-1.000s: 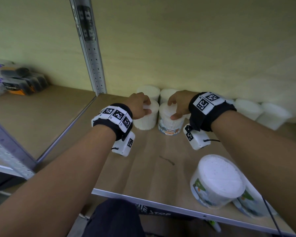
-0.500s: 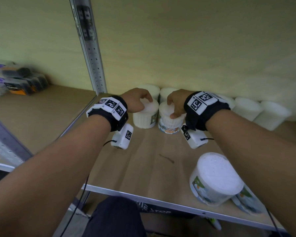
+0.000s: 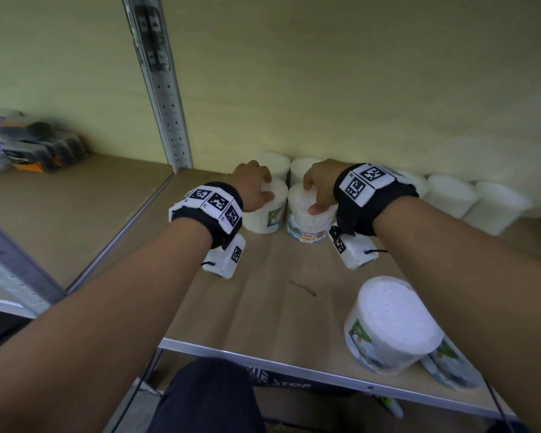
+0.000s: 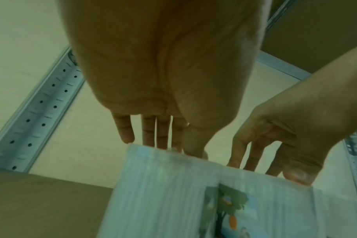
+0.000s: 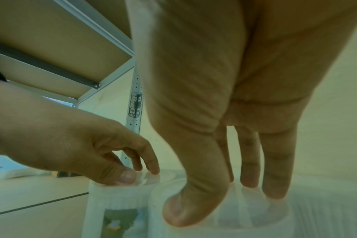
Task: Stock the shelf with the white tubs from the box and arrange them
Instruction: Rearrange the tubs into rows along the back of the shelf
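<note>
Each hand (image 3: 253,186) (image 3: 319,188) grips a tub (image 3: 264,210) (image 3: 310,218) by its lid (light, smooth plastic, probably slippery), the best hold.

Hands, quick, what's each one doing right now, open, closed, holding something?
Left hand: fingers curled over the top of the left tub, gripping it.
Right hand: fingers and thumb curled over the top of the cotton buds tub, gripping it.
</note>
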